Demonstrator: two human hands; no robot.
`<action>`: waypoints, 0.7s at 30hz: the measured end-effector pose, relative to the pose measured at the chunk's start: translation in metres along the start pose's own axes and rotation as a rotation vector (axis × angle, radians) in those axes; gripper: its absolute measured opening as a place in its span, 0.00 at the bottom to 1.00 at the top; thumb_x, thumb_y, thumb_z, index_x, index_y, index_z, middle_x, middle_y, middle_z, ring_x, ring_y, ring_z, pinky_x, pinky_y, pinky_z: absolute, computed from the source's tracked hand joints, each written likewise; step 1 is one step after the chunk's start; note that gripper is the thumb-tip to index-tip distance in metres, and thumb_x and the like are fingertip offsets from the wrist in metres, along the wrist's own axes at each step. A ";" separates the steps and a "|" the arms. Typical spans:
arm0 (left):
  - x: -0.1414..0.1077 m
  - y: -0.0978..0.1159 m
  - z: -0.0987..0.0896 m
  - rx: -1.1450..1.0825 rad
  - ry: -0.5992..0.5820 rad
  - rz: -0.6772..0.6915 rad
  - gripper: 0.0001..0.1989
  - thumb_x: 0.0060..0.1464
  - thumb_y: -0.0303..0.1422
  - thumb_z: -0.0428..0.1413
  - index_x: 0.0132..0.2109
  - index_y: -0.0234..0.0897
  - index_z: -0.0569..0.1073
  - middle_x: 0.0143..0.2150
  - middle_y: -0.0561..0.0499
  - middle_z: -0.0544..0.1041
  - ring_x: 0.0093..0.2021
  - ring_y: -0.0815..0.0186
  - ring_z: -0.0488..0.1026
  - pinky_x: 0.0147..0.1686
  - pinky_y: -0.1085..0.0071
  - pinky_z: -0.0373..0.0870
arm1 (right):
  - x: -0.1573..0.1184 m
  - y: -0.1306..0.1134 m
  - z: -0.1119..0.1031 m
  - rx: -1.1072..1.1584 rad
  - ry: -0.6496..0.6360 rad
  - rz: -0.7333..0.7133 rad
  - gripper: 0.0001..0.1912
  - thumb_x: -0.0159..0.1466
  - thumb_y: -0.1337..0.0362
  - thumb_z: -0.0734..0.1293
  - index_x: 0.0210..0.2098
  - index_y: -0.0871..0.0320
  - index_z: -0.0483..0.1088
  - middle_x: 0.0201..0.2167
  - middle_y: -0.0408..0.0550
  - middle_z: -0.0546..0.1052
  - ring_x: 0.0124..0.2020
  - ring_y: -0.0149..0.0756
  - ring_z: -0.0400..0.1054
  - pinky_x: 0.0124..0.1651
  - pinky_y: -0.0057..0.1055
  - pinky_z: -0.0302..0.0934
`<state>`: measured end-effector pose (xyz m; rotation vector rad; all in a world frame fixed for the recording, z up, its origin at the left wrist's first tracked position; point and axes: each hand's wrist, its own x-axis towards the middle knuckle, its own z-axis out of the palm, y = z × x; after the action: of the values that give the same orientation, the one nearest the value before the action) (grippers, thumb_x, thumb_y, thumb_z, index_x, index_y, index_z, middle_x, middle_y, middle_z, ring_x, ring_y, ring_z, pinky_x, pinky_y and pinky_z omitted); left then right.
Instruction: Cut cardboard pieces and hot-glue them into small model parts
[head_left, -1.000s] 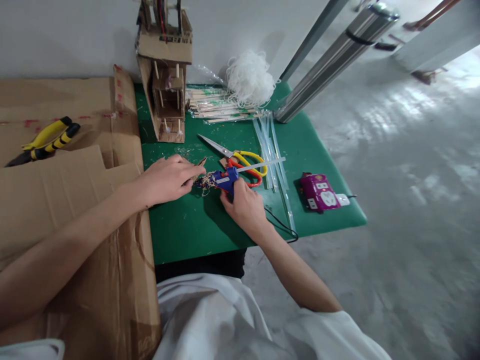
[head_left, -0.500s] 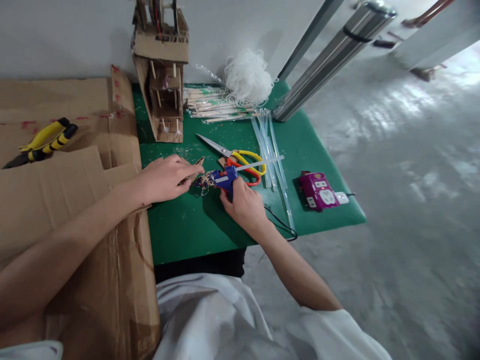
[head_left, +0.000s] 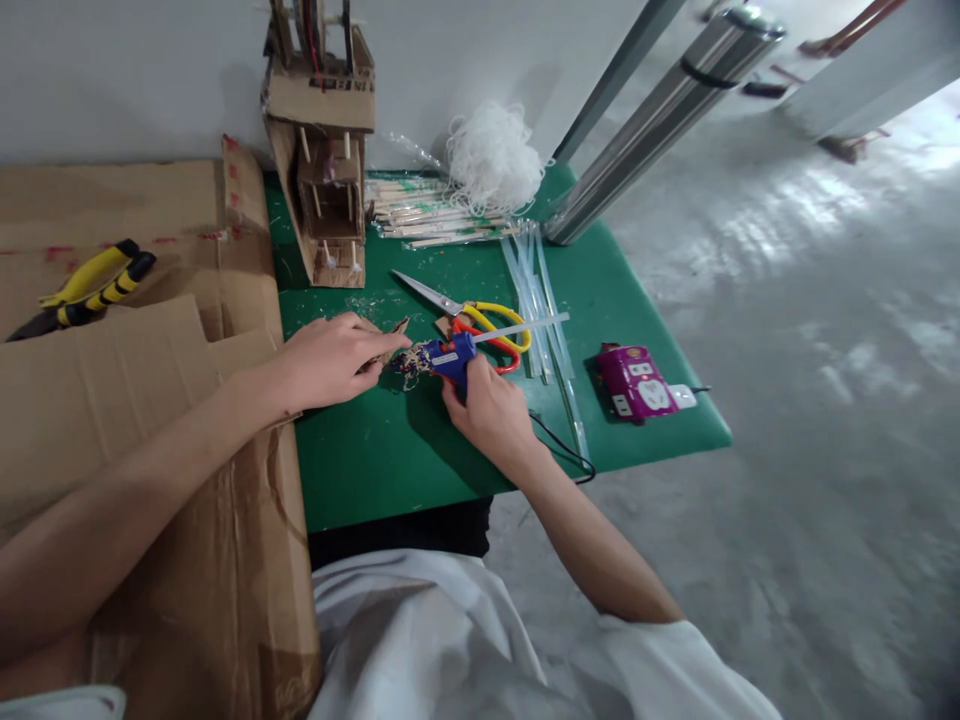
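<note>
Wrapped in my right hand is a blue hot glue gun, its nozzle pointing left and crusted with tangled strands. A clear glue stick juts from its back end. My left hand is closed on a small piece of cardboard, which the fingers partly cover. The nozzle tip lies close against that piece; whether they touch I cannot tell. Just behind the glue gun, scissors with one yellow and one red handle lie on the green tabletop.
A cardboard structure with sticks stands at the back. Beside it are packed wooden sticks and a white heap of rubber bands. Glue sticks, a purple power socket and a metal post are to the right. Pliers lie on cardboard.
Both hands keep almost the same place, with the glue gun against the cardboard piece. The view has shifted very slightly.
</note>
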<state>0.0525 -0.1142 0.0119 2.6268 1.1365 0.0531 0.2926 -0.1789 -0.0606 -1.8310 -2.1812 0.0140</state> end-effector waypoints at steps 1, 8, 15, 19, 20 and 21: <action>0.000 0.000 0.000 0.009 -0.003 -0.005 0.24 0.63 0.33 0.50 0.65 0.51 0.69 0.56 0.49 0.79 0.54 0.59 0.73 0.49 0.64 0.68 | 0.000 0.000 -0.001 0.003 -0.005 0.002 0.10 0.69 0.58 0.57 0.42 0.58 0.59 0.33 0.55 0.77 0.29 0.43 0.72 0.25 0.32 0.52; 0.001 0.002 -0.002 0.040 -0.020 -0.019 0.25 0.63 0.33 0.50 0.66 0.53 0.68 0.56 0.49 0.79 0.53 0.59 0.73 0.47 0.65 0.68 | 0.002 0.000 -0.003 0.001 -0.042 0.014 0.09 0.69 0.58 0.57 0.41 0.58 0.59 0.33 0.55 0.77 0.29 0.43 0.72 0.25 0.31 0.50; 0.001 0.002 -0.002 0.020 -0.035 -0.028 0.25 0.64 0.34 0.50 0.66 0.53 0.68 0.58 0.50 0.77 0.56 0.58 0.72 0.51 0.63 0.69 | 0.002 0.000 -0.004 -0.010 -0.044 0.014 0.08 0.69 0.58 0.57 0.40 0.58 0.58 0.34 0.55 0.76 0.29 0.44 0.71 0.26 0.32 0.50; 0.001 0.002 -0.002 0.041 -0.035 -0.018 0.26 0.64 0.33 0.49 0.67 0.53 0.67 0.57 0.51 0.78 0.55 0.58 0.72 0.50 0.63 0.68 | 0.003 0.001 -0.004 -0.013 -0.041 0.022 0.08 0.68 0.59 0.57 0.40 0.57 0.58 0.32 0.54 0.76 0.28 0.43 0.70 0.26 0.32 0.49; 0.001 0.002 -0.002 0.047 -0.034 -0.015 0.26 0.64 0.33 0.49 0.67 0.53 0.66 0.57 0.51 0.78 0.55 0.58 0.72 0.50 0.63 0.68 | 0.003 0.001 -0.004 -0.013 -0.040 0.023 0.08 0.69 0.59 0.57 0.40 0.57 0.59 0.32 0.54 0.76 0.28 0.42 0.70 0.26 0.32 0.49; 0.001 0.002 -0.002 0.052 -0.033 -0.014 0.26 0.64 0.33 0.49 0.67 0.53 0.66 0.57 0.51 0.78 0.54 0.58 0.72 0.49 0.64 0.68 | 0.003 0.001 -0.004 -0.012 -0.039 0.022 0.08 0.69 0.59 0.57 0.40 0.57 0.59 0.32 0.54 0.76 0.28 0.42 0.70 0.26 0.32 0.49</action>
<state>0.0541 -0.1143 0.0145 2.6547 1.1598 -0.0225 0.2943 -0.1764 -0.0566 -1.8766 -2.1910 0.0415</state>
